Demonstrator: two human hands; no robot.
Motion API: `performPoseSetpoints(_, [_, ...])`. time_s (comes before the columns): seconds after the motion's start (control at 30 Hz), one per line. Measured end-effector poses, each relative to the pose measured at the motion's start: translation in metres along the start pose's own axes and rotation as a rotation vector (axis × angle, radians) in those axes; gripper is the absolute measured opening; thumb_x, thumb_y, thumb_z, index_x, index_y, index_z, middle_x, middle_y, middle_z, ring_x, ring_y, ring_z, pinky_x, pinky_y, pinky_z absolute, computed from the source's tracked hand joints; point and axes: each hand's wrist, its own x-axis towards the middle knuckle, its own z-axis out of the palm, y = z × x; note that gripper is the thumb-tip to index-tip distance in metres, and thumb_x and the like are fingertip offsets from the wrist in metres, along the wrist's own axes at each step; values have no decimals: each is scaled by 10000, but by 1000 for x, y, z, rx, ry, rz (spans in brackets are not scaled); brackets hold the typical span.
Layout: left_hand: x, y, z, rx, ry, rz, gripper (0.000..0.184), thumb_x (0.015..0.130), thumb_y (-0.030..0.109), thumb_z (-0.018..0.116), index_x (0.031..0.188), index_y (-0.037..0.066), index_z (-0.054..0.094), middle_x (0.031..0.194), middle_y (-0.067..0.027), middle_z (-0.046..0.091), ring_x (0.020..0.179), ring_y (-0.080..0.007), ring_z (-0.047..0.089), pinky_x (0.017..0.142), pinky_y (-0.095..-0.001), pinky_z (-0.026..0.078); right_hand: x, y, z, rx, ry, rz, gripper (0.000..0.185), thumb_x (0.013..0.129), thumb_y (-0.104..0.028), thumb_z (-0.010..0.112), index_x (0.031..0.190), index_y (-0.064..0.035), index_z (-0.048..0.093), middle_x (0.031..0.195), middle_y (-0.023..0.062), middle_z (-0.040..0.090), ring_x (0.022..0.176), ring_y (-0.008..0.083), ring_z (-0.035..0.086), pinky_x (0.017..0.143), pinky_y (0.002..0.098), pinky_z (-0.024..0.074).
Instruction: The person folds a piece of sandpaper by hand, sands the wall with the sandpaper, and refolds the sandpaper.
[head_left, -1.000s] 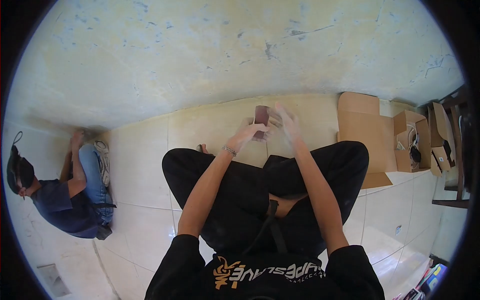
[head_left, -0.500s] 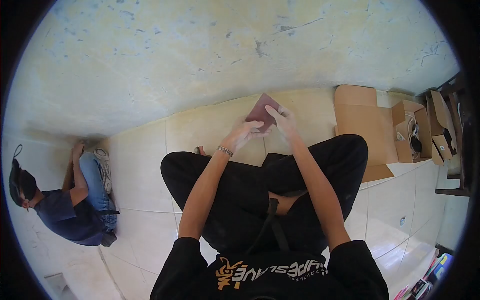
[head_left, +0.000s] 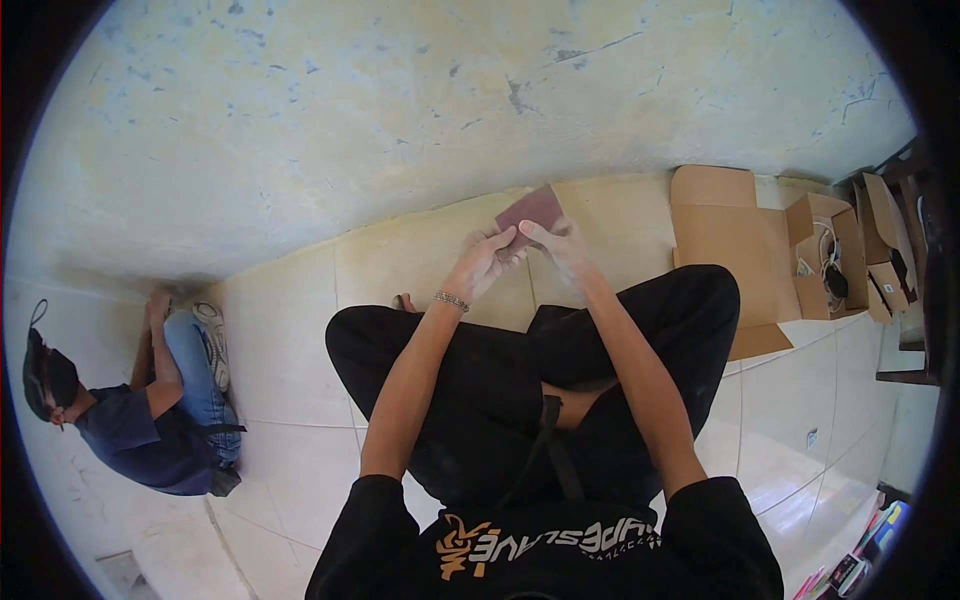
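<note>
A reddish-brown sheet of sandpaper (head_left: 533, 210) is held up in front of my crossed legs, near the foot of the wall. My left hand (head_left: 484, 262) grips its lower left corner, thumb on top and fingers curled beneath. Along the lower right edge, my right hand (head_left: 562, 247) pinches it with the thumb on the face. Pale dust coats both hands. The fingers under the sheet are partly hidden.
A scuffed, patchy wall (head_left: 400, 110) rises ahead of the tiled floor (head_left: 290, 380). To the right lie flattened cardboard (head_left: 725, 225) and an open cardboard box (head_left: 815, 300) with cables. At the left, another person (head_left: 150, 410) sits by the wall.
The sandpaper has turned slightly clockwise between my hands. My left hand has closed in on its lower corner, and both thumbs now sit nearer each other.
</note>
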Motion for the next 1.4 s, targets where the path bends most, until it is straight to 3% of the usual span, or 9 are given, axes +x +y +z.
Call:
performPoseSetpoints(0.23, [0, -9, 7, 218, -32, -211, 283, 927, 253, 568, 1046, -4, 549, 979, -95, 628, 799, -165, 620, 697, -289, 508, -3, -6, -4, -10, 74, 91, 381, 764, -254, 761, 1031, -53, 578, 916, 34, 619, 839, 127, 588, 706, 277, 468])
performPoseSetpoints(0.43, [-1, -4, 7, 417, 224, -19, 401, 876, 385, 599, 1061, 31, 564, 991, -74, 649, 776, -149, 627, 714, -283, 490, 3, 2, -4, -129, 254, -39, 335, 736, -313, 790, 856, -63, 602, 724, -18, 561, 620, 74, 514, 582, 232, 428])
performPoseSetpoints(0.53, [-2, 1, 3, 346, 300, 46, 369, 876, 360, 599, 1050, 36, 570, 975, -66, 651, 769, -135, 614, 709, -277, 487, -4, -8, -1, -361, 253, 10, 343, 724, -331, 799, 801, -62, 601, 683, -29, 537, 622, 55, 490, 559, 233, 408])
performPoseSetpoints(0.63, [-1, 2, 2, 316, 335, 74, 350, 877, 354, 602, 1032, 40, 576, 970, -66, 652, 764, -124, 611, 689, -269, 488, -1, 3, -1, -328, 217, -77, 379, 695, -345, 820, 790, -54, 596, 667, -36, 528, 608, 58, 483, 542, 245, 414])
performPoseSetpoints(0.93, [-1, 3, 7, 370, 386, 179, 340, 881, 373, 606, 965, 44, 596, 887, -53, 638, 736, -118, 599, 670, -253, 474, -13, -6, 6, -1317, 263, -369, 682, 570, -644, 750, 809, -13, 650, 708, 144, 652, 672, 251, 662, 590, 356, 504])
performPoseSetpoints(1.03, [-2, 5, 12, 511, 334, 204, 343, 879, 362, 618, 971, 31, 611, 887, -65, 647, 750, -112, 601, 661, -256, 485, -15, -13, 12, -1460, 179, -75, 648, 557, -658, 739, 760, -47, 667, 662, 120, 647, 632, 282, 649, 566, 380, 505])
performPoseSetpoints(1.13, [1, -1, 10, 550, 97, 291, 454, 830, 361, 687, 1059, -19, 592, 880, -79, 652, 770, -129, 610, 671, -263, 496, -16, -11, 12, -1468, 167, -105, 530, 583, -556, 757, 743, -63, 648, 627, 108, 631, 603, 287, 640, 553, 369, 503])
performPoseSetpoints(1.23, [5, -10, 10, 580, 63, 382, 468, 792, 290, 742, 1086, -38, 583, 895, -94, 653, 794, -142, 613, 686, -272, 512, -16, -12, 11, -1521, 160, -129, 531, 589, -567, 742, 696, -58, 636, 641, 136, 640, 629, 293, 652, 566, 396, 514])
performPoseSetpoints(1.4, [2, -6, 12, 507, 82, 281, 486, 777, 236, 760, 1114, -56, 565, 945, -122, 645, 830, -158, 615, 717, -285, 534, -15, -4, 12, -1468, 187, -121, 507, 604, -512, 744, 771, -49, 624, 682, 159, 647, 663, 310, 657, 601, 405, 525])
